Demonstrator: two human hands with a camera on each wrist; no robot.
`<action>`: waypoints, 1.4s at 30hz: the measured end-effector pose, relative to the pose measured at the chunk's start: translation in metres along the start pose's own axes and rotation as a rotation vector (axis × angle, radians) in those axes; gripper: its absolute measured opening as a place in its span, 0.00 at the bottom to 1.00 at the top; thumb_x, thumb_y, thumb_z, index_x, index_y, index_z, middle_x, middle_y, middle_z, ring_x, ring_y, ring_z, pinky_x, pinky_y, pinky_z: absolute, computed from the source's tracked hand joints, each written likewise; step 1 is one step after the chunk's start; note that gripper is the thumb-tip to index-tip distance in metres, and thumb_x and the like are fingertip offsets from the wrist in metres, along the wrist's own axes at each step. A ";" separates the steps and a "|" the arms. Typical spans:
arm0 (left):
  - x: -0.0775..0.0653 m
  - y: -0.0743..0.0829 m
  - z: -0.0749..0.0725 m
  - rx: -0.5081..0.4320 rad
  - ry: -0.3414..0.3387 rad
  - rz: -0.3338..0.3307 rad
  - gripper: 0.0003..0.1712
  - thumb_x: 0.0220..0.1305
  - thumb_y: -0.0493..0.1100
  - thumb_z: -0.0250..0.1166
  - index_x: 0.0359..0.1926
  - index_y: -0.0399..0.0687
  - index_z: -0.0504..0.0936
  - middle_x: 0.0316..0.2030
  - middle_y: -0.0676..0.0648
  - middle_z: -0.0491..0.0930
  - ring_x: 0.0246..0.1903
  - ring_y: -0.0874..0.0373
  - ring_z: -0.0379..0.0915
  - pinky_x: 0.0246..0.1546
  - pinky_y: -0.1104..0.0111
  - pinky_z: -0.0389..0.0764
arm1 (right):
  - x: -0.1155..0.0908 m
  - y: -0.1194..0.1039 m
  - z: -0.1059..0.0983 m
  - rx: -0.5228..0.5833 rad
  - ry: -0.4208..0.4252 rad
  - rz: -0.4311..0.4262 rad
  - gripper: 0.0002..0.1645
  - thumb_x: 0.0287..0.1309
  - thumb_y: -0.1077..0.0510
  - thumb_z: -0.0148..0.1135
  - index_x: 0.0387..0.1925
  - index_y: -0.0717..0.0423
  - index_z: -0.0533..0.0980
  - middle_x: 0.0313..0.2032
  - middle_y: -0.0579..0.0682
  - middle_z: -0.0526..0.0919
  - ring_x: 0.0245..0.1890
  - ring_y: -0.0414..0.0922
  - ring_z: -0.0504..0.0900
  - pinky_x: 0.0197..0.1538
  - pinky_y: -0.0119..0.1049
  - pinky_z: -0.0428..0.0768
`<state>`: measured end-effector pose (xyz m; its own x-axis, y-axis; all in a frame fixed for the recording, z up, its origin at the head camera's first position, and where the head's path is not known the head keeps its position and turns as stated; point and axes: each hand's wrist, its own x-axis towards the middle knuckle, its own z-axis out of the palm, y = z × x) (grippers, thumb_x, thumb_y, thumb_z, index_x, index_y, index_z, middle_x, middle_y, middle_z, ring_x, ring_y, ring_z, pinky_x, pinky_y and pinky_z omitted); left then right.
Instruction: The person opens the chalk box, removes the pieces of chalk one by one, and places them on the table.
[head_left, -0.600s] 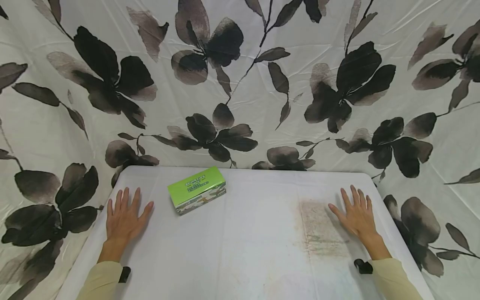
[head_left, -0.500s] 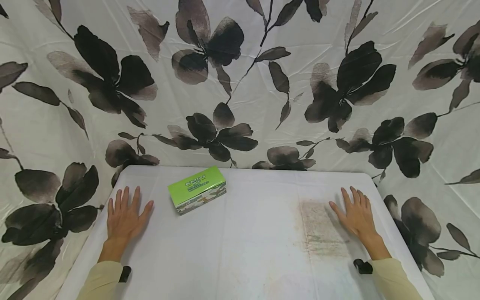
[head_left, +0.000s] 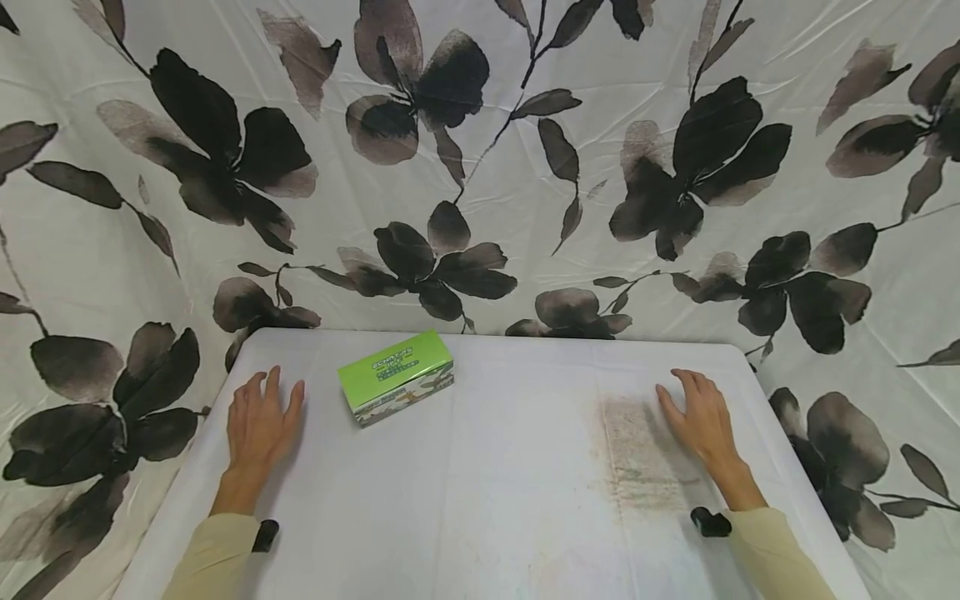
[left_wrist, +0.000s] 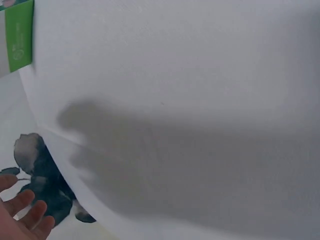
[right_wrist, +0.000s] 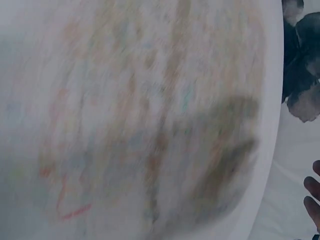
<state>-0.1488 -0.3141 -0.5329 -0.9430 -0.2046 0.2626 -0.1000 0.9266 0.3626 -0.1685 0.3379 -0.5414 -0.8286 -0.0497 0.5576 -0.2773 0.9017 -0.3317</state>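
A green-topped box with printed sides lies toward the back left of the white table. To its left, my left hand hovers with nothing in it, fingers slightly bent and thumb apart. In the left wrist view, part of the green box shows at the upper left corner, and several fingertips at the lower left. Over the table's right side, my right hand is bare too, its fingers relaxed and bent a little. Only a few fingertips show at the edge of the right wrist view.
A brownish stained patch marks the tabletop beside my right hand. Behind the table hangs a white cloth with dark flowers. A black wrist device sits at the right sleeve, another black device at the left.
Both hands have gone from widely spread fingers to closer, slightly bent ones. My left hand has shifted a little to the right, and the right forearm a little to the left. The box stays put.
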 end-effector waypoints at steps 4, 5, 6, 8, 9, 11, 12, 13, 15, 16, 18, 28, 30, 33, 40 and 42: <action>0.002 0.007 -0.001 -0.027 0.006 -0.029 0.35 0.81 0.56 0.47 0.69 0.27 0.65 0.62 0.23 0.65 0.59 0.26 0.62 0.58 0.36 0.66 | 0.002 -0.011 0.003 0.021 -0.008 0.030 0.22 0.63 0.58 0.70 0.52 0.70 0.78 0.50 0.70 0.80 0.51 0.69 0.77 0.52 0.65 0.74; 0.002 0.009 -0.002 -0.036 0.008 -0.035 0.35 0.81 0.56 0.47 0.69 0.27 0.65 0.62 0.23 0.65 0.58 0.27 0.63 0.58 0.36 0.67 | 0.002 -0.013 0.003 0.029 -0.012 0.039 0.23 0.63 0.57 0.69 0.53 0.69 0.77 0.50 0.69 0.79 0.51 0.69 0.77 0.52 0.65 0.74; 0.003 0.012 -0.002 -0.045 0.007 -0.042 0.35 0.81 0.56 0.47 0.69 0.28 0.65 0.62 0.23 0.65 0.58 0.27 0.63 0.57 0.37 0.67 | 0.003 -0.016 0.004 0.034 -0.016 0.047 0.23 0.63 0.57 0.69 0.53 0.69 0.77 0.51 0.69 0.79 0.51 0.68 0.77 0.52 0.65 0.74; 0.004 0.016 -0.002 -0.061 0.003 -0.055 0.35 0.81 0.56 0.46 0.69 0.28 0.65 0.62 0.23 0.66 0.58 0.27 0.64 0.57 0.37 0.68 | 0.004 -0.021 0.005 0.050 -0.023 0.062 0.23 0.64 0.56 0.69 0.54 0.68 0.77 0.51 0.69 0.79 0.52 0.68 0.77 0.53 0.65 0.74; 0.005 0.017 -0.002 -0.069 -0.001 -0.061 0.35 0.81 0.56 0.46 0.70 0.28 0.65 0.62 0.23 0.66 0.58 0.27 0.64 0.57 0.37 0.68 | 0.004 -0.023 0.006 0.060 -0.025 0.067 0.23 0.64 0.56 0.69 0.54 0.68 0.78 0.52 0.68 0.79 0.52 0.68 0.77 0.53 0.65 0.74; 0.005 0.022 -0.002 -0.079 -0.009 -0.074 0.36 0.82 0.57 0.45 0.70 0.28 0.65 0.63 0.23 0.66 0.58 0.28 0.64 0.58 0.38 0.68 | 0.005 -0.028 0.008 0.078 -0.026 0.077 0.23 0.64 0.55 0.69 0.54 0.67 0.78 0.52 0.67 0.79 0.52 0.68 0.77 0.53 0.64 0.74; 0.005 0.023 -0.002 -0.084 -0.014 -0.082 0.36 0.82 0.57 0.45 0.71 0.29 0.64 0.63 0.23 0.65 0.59 0.28 0.64 0.58 0.38 0.68 | 0.006 -0.031 0.009 0.086 -0.024 0.078 0.23 0.64 0.55 0.69 0.54 0.67 0.78 0.52 0.67 0.80 0.52 0.67 0.77 0.52 0.64 0.74; 0.006 0.025 -0.002 -0.087 -0.018 -0.089 0.36 0.82 0.58 0.45 0.71 0.29 0.64 0.64 0.24 0.65 0.59 0.28 0.63 0.59 0.38 0.68 | 0.007 -0.033 0.011 0.099 -0.024 0.081 0.23 0.65 0.55 0.69 0.54 0.67 0.78 0.52 0.67 0.80 0.52 0.67 0.77 0.52 0.64 0.74; 0.007 0.028 -0.002 -0.098 -0.024 -0.101 0.37 0.82 0.58 0.44 0.72 0.30 0.64 0.65 0.24 0.65 0.60 0.29 0.63 0.59 0.38 0.68 | 0.010 -0.037 0.015 0.122 -0.023 0.084 0.23 0.65 0.55 0.68 0.55 0.66 0.78 0.52 0.66 0.80 0.52 0.66 0.78 0.52 0.63 0.75; 0.007 0.030 -0.002 -0.105 -0.026 -0.105 0.37 0.82 0.59 0.44 0.72 0.30 0.64 0.65 0.25 0.64 0.61 0.29 0.63 0.60 0.38 0.68 | 0.011 -0.039 0.016 0.134 -0.025 0.086 0.23 0.65 0.55 0.68 0.55 0.66 0.78 0.52 0.65 0.80 0.52 0.65 0.78 0.51 0.62 0.75; 0.008 0.034 -0.002 -0.121 -0.033 -0.114 0.37 0.82 0.59 0.43 0.73 0.31 0.63 0.66 0.25 0.64 0.61 0.30 0.63 0.61 0.38 0.67 | 0.014 -0.044 0.020 0.160 -0.032 0.094 0.23 0.66 0.54 0.68 0.55 0.65 0.78 0.52 0.64 0.80 0.51 0.63 0.78 0.51 0.61 0.75; 0.013 0.054 -0.003 -0.191 -0.041 -0.139 0.38 0.82 0.60 0.44 0.74 0.34 0.64 0.68 0.28 0.64 0.64 0.32 0.62 0.63 0.40 0.67 | 0.027 -0.073 0.038 0.243 -0.062 0.106 0.26 0.67 0.52 0.68 0.58 0.66 0.78 0.53 0.63 0.80 0.52 0.60 0.78 0.52 0.59 0.76; 0.013 0.058 -0.002 -0.202 -0.044 -0.140 0.38 0.81 0.61 0.43 0.74 0.35 0.64 0.68 0.28 0.64 0.65 0.33 0.62 0.63 0.40 0.67 | 0.029 -0.080 0.041 0.256 -0.074 0.114 0.26 0.68 0.52 0.67 0.58 0.66 0.78 0.53 0.63 0.81 0.52 0.60 0.78 0.53 0.58 0.76; 0.015 0.065 -0.002 -0.222 -0.049 -0.141 0.39 0.81 0.62 0.42 0.74 0.35 0.64 0.68 0.29 0.64 0.66 0.33 0.61 0.65 0.41 0.66 | 0.033 -0.089 0.046 0.280 -0.094 0.134 0.26 0.68 0.50 0.67 0.59 0.65 0.77 0.54 0.62 0.81 0.53 0.60 0.78 0.54 0.58 0.76; 0.018 0.078 0.003 -0.283 -0.074 -0.139 0.40 0.81 0.64 0.40 0.75 0.37 0.63 0.69 0.30 0.64 0.68 0.35 0.60 0.65 0.40 0.66 | 0.037 -0.107 0.059 0.348 -0.122 0.153 0.27 0.69 0.49 0.67 0.60 0.63 0.77 0.55 0.60 0.81 0.54 0.60 0.79 0.56 0.56 0.77; 0.019 0.082 0.005 -0.298 -0.083 -0.142 0.41 0.80 0.64 0.40 0.76 0.38 0.63 0.69 0.30 0.64 0.69 0.35 0.60 0.65 0.40 0.66 | 0.039 -0.112 0.063 0.364 -0.124 0.155 0.27 0.68 0.49 0.68 0.60 0.63 0.77 0.55 0.60 0.81 0.53 0.60 0.80 0.56 0.56 0.77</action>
<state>-0.1761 -0.2400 -0.5024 -0.9501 -0.2875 0.1211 -0.1469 0.7549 0.6392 -0.1997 0.2078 -0.5302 -0.9201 0.0030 0.3917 -0.2806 0.6927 -0.6644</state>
